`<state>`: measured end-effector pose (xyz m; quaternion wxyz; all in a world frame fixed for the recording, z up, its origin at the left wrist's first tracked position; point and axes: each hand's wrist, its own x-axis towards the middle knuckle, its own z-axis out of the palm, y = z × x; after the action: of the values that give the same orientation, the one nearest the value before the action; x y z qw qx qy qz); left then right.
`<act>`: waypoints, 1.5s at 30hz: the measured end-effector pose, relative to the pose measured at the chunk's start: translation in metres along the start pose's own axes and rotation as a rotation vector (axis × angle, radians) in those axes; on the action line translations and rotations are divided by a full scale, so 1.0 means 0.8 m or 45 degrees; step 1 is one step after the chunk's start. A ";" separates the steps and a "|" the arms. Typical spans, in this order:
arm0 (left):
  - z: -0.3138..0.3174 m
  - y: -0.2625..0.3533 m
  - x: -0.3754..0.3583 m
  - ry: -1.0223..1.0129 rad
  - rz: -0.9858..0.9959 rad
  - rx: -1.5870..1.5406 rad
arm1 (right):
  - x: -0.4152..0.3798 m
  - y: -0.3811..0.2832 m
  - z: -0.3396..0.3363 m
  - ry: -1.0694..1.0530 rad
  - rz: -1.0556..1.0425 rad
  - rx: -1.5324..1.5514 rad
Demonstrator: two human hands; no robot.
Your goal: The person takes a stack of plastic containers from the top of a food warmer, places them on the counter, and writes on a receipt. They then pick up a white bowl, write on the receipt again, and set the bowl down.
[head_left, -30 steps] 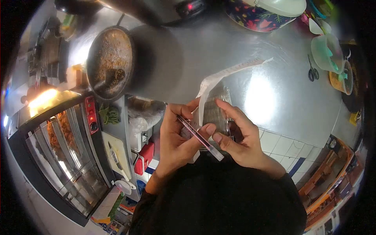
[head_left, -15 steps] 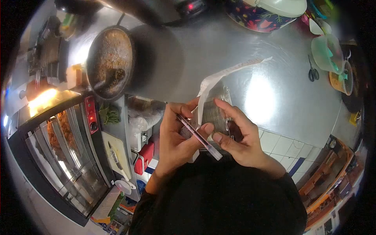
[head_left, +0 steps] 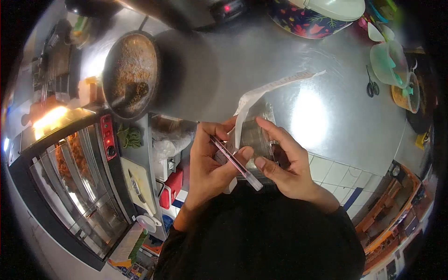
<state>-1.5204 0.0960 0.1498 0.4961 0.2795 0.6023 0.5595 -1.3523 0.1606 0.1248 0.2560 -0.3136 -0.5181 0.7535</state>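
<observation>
My left hand [head_left: 205, 161] is closed on a pen [head_left: 236, 163] with a clear cap, its thumb pressed across the barrel. A long white paper strip [head_left: 268, 87] rises from between the hands and curls away over the counter; the left fingers are against its lower end. My right hand [head_left: 294, 165] grips a clear, ribbed plastic piece [head_left: 256, 135], perhaps stacked containers, with thumb and fingers on its right side. The lower part of this plastic is hidden behind the hands.
A steel counter [head_left: 252, 56] lies ahead. On it are a used wok [head_left: 131, 70], scissors [head_left: 372, 88], plastic tubs [head_left: 389, 63] and a floral bowl [head_left: 303, 21]. At left stand a glass-fronted warmer [head_left: 79, 186] and a cutting board with a knife [head_left: 139, 184].
The pen and both hands have shifted only very slightly. The clear plastic is tilted a little differently, and the holds look the same.
</observation>
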 end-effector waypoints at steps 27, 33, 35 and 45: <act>0.000 0.001 -0.002 0.057 0.083 0.066 | -0.002 0.005 -0.002 0.089 -0.128 -0.054; -0.001 -0.005 -0.003 0.052 0.094 0.151 | -0.004 -0.008 0.000 0.065 -0.130 -0.085; 0.002 -0.005 -0.003 0.064 0.083 0.138 | -0.003 -0.006 -0.004 0.004 -0.226 -0.248; -0.001 -0.009 -0.001 0.070 0.071 0.101 | 0.006 -0.001 -0.002 0.078 -0.384 -0.370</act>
<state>-1.5191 0.0934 0.1431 0.4521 0.3004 0.6293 0.5562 -1.3547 0.1652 0.1242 0.3338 -0.2887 -0.6543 0.6141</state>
